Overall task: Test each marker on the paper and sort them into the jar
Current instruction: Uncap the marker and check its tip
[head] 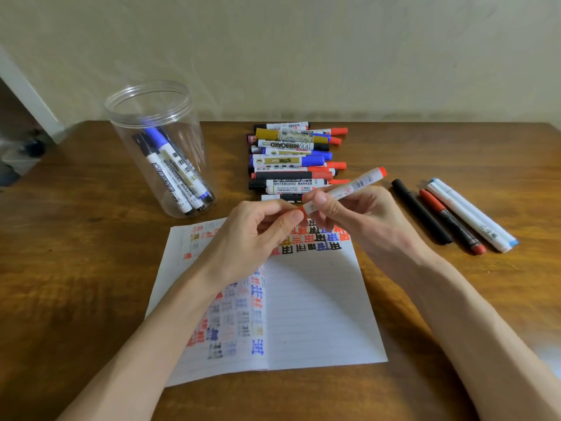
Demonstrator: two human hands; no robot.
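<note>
Held over paper: red marker, barrel gripped in right hand fingers, left-end cap pinched by left hand.

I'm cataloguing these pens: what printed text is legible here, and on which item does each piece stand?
"WHITEBOARD", upside down: upper pile marker.
"WHITEBOARD MARKER": lower pile marker.
"WHITEBOARD MARKER": jar marker, inside the jar.
Too small or blurred: print on the held marker, on the white pen, and the pile's other labels and barcodes.
</note>
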